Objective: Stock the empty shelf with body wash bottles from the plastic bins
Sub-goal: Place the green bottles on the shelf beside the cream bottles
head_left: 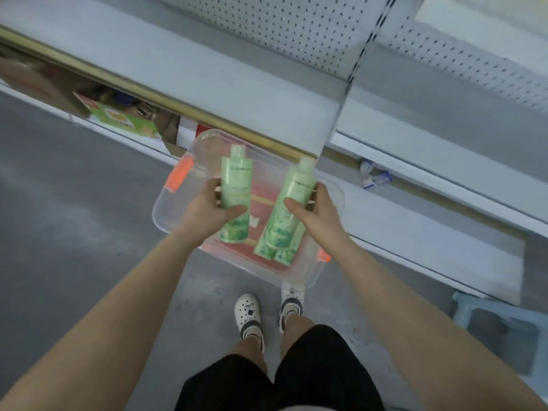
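Body wash bottle (235, 191) held round its middle in my left hand (207, 209), a second bottle (292, 200) likewise in my right hand (315, 212), both above the clear bin (164, 212). Caps point ahead toward the empty shelf (237, 84), which I judge nearer my right grip.

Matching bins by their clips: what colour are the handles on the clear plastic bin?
Orange; the handles on the clear bin show in the head view.

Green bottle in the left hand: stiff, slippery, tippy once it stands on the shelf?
Probably stiff: the left hand grips the green bottle mid-body with no visible dent. Tall and narrow, so likely tippy if nudged on the shelf. Its smooth-looking plastic may slip.
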{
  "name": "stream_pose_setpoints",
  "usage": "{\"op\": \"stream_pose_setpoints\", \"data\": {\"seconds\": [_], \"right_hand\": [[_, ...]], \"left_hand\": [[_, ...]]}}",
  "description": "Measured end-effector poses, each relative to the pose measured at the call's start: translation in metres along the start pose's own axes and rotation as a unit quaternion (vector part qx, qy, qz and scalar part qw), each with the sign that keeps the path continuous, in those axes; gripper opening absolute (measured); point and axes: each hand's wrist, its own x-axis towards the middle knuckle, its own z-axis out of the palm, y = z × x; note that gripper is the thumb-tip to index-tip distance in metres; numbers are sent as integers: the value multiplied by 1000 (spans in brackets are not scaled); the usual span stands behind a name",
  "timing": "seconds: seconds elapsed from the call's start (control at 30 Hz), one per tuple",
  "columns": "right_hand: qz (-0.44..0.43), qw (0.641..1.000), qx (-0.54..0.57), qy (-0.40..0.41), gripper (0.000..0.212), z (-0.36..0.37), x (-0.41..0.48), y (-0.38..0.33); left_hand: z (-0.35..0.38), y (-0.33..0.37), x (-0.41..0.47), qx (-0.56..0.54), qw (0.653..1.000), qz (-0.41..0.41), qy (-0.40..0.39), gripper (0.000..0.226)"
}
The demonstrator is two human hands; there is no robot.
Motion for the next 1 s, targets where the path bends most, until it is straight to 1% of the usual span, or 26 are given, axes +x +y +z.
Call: {"op": "stream_pose_setpoints", "data": {"seconds": [0.17,0.27,0.43,0.5,0.57,0.7,0.8,1.0], "right_hand": [[-48,996,17,73,49,-38,-44,-26],[-74,990,30,114,53,-62,-64,-37],[-108,976,41,182,49,-111,-100,-50],[-119,970,44,207,51,-134,-115,-53],[-131,961,53,239,55,-161,-131,-56],[-166,938,52,301,69,-222,-159,-61],[-190,923,20,334,77,-273,-176,-60],[-227,905,-18,360,79,-383,-192,-52]], "left_hand": [[11,45,-33,-5,996,80,-28,64],[23,76,-45,0,992,120,-50,60],[50,132,-63,22,978,176,-109,79],[63,154,-69,36,970,201,-130,88],[81,179,-74,51,960,229,-152,91],[123,229,-85,62,940,279,-185,84],[162,263,-89,63,928,306,-201,69],[245,326,-100,62,911,360,-191,64]]}}
